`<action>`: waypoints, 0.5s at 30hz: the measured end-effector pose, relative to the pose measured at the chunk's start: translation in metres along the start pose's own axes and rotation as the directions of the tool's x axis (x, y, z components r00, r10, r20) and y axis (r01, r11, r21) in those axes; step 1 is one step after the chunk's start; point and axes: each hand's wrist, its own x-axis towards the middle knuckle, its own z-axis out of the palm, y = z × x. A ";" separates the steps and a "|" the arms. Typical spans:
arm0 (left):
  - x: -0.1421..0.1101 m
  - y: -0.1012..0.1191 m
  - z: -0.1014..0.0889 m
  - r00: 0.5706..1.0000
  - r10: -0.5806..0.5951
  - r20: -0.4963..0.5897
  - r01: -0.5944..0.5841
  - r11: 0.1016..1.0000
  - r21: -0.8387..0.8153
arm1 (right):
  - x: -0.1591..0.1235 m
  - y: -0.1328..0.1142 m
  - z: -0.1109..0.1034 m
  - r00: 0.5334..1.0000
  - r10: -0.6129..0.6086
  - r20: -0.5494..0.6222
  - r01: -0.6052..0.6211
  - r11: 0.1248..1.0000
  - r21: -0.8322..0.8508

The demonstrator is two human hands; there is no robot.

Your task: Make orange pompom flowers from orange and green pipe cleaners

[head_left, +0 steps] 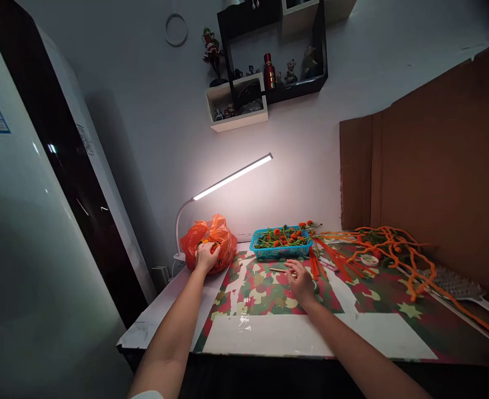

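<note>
My left hand (206,257) reaches into the opening of an orange-red plastic bag (227,252). Its fingertips are hidden among the bag's folds, where a bit of yellow-orange shows. My right hand (300,281) is over the patterned table covering, its fingers curled and the thumb close to them around the end of a thin tan stick (278,270) that points left. Partly behind this hand lies a small green roll (315,286), perhaps tape. Beyond it stands a blue basket (281,252) filled with orange-red pompom-like flowers (283,239) on green stems.
Orange fuzzy stems (414,271) lie tangled at the right, near red-orange strips (338,257) and a pale tape roll (369,260). A lit desk lamp (232,177) leans over the back. Cardboard (439,160) stands at right; a fridge-like cabinet (28,233) is at left.
</note>
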 end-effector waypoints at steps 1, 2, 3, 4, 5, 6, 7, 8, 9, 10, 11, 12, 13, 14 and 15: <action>0.002 -0.001 0.001 1.000 -0.019 0.022 0.018 1.000 0.022 | -0.001 -0.002 -0.001 1.000 -0.004 0.008 0.004 1.000 0.003; 0.004 -0.001 0.002 0.998 -0.035 0.043 0.033 0.999 0.041 | -0.002 -0.005 -0.002 1.000 -0.015 0.021 0.015 1.000 0.006; 0.006 -0.002 0.003 0.996 -0.057 0.063 0.053 0.997 0.063 | -0.003 -0.009 -0.003 0.998 -0.038 0.042 0.038 0.999 0.008; 0.008 -0.002 0.004 0.993 -0.093 0.078 0.086 0.992 0.089 | -0.005 -0.013 -0.003 0.995 -0.071 0.067 0.071 0.997 0.010; 0.010 -0.002 0.004 0.989 -0.117 0.088 0.106 0.988 0.116 | -0.008 -0.017 -0.004 0.988 -0.114 0.109 0.113 0.993 0.015; 0.011 -0.003 0.004 0.986 -0.135 0.094 0.121 0.982 0.143 | -0.011 -0.020 -0.004 0.973 -0.158 0.167 0.156 0.987 0.027; 0.013 -0.003 0.004 0.984 -0.154 0.091 0.137 0.976 0.172 | -0.014 -0.024 -0.004 0.957 -0.193 0.218 0.189 0.981 0.040; 0.014 -0.004 0.003 0.981 -0.169 0.098 0.147 0.968 0.202 | -0.017 -0.026 -0.003 0.945 -0.211 0.252 0.207 0.977 0.044; 0.016 -0.005 0.001 0.975 -0.184 0.125 0.152 0.961 0.231 | -0.019 -0.028 -0.002 0.937 -0.212 0.278 0.209 0.977 0.041; 0.017 -0.005 -0.001 0.967 -0.191 0.167 0.144 0.956 0.255 | -0.021 -0.030 -0.001 0.933 -0.206 0.295 0.206 0.978 0.032; 0.019 -0.006 -0.003 0.962 -0.182 0.206 0.122 0.954 0.273 | -0.022 -0.031 0.000 0.929 -0.202 0.311 0.203 0.979 0.029; 0.022 -0.005 -0.006 0.959 -0.164 0.232 0.095 0.954 0.284 | -0.023 -0.031 0.001 0.923 -0.203 0.326 0.205 0.978 0.027; 0.025 -0.004 -0.008 0.956 -0.147 0.253 0.072 0.956 0.284 | -0.023 -0.031 0.001 0.923 -0.198 0.330 0.202 0.979 0.021; 0.028 -0.002 -0.011 0.954 -0.135 0.268 0.059 0.960 0.274 | -0.023 -0.031 0.001 0.925 -0.193 0.327 0.200 0.980 0.013; 0.032 0.002 -0.014 0.957 -0.133 0.259 0.065 0.964 0.256 | -0.022 -0.031 0.001 0.927 -0.181 0.328 0.192 0.981 0.000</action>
